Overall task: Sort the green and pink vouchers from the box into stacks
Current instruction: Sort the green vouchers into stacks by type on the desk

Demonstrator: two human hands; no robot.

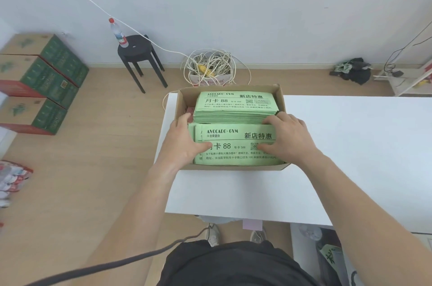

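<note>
Head view: left hand (pixel 184 143) and right hand (pixel 287 138) grip green vouchers (pixel 236 145) inside the box (pixel 229 90); no sorted stack visible, so sorting is apparently only starting.

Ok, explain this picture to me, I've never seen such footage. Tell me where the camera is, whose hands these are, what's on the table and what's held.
No machine here: a person wears one camera on the head, looking down at their own bare hands. A cardboard box sits on a white table. Inside lie a far stack of green vouchers and a near stack of green vouchers; a pink edge peeks out at the left. The left hand and right hand grip the near stack by its ends, thumbs on top.
</note>
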